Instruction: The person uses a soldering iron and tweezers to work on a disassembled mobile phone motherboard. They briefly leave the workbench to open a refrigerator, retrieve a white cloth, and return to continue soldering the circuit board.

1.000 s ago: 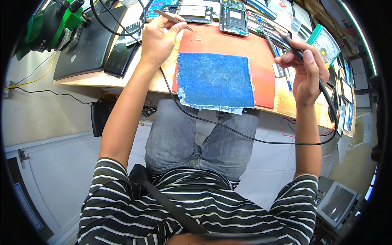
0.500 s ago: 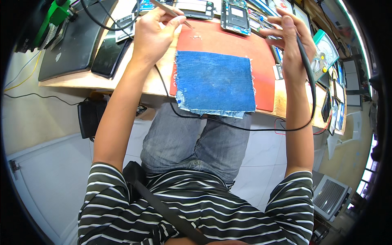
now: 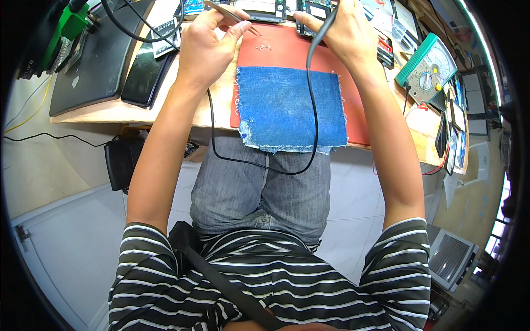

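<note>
My left hand [image 3: 205,52] pinches a pair of metal tweezers [image 3: 225,12], whose tips point down at the red mat [image 3: 281,54]. A few tiny pale bits [image 3: 264,47] lie on the mat near those tips. In my right hand [image 3: 351,41] is a corded soldering iron [image 3: 324,32], held like a pen; its tip is out of sight. The fingers of that hand are over an opened phone [image 3: 317,10] at the mat's far side. A frayed blue denim cloth [image 3: 284,105] covers the near part of the mat.
The iron's black cord [image 3: 316,121] loops across the cloth and hangs past the table edge. A green analog multimeter [image 3: 425,77] stands at right. Another phone body [image 3: 265,11] lies at the far side. On the left are a dark phone [image 3: 144,80] and a flat black panel [image 3: 91,69].
My right hand has swung left and away from me, from beside the mat to over the opened phone, bringing the iron and its cord along. My left hand has stayed nearly still.
</note>
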Available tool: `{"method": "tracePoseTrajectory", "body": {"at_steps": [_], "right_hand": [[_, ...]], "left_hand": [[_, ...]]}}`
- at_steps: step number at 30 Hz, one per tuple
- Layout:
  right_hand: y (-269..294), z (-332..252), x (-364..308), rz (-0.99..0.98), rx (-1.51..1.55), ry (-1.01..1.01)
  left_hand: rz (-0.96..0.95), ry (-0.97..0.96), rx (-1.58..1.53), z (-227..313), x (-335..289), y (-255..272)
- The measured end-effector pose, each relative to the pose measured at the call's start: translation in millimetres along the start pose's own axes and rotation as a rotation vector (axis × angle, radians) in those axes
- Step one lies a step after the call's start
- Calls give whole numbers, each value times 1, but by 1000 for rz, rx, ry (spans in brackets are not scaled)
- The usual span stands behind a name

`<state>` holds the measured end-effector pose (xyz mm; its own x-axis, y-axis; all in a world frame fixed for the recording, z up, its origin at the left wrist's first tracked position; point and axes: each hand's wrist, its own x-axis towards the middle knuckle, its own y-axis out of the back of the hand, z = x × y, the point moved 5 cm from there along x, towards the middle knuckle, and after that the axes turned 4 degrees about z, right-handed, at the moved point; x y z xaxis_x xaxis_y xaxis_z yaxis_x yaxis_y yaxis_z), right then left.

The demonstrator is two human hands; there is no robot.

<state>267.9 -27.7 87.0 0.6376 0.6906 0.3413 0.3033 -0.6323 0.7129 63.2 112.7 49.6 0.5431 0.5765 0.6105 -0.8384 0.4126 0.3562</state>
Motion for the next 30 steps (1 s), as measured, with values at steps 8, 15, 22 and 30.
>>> {"method": "tracePoseTrajectory", "body": {"at_steps": [8,15,22,30], "right_hand": [[-18,-3,15,199,-159,242],[-19,3,19,470,-420,296],[40,-13,-5,172,-236,103],[76,-7,-127,-35,195,303]], "left_hand": [[27,213,-96,10,9,-3],[-4,177,152,6,23,5],[-20,299,-140,-4,14,6],[-102,185,-120,-8,11,5]]}}
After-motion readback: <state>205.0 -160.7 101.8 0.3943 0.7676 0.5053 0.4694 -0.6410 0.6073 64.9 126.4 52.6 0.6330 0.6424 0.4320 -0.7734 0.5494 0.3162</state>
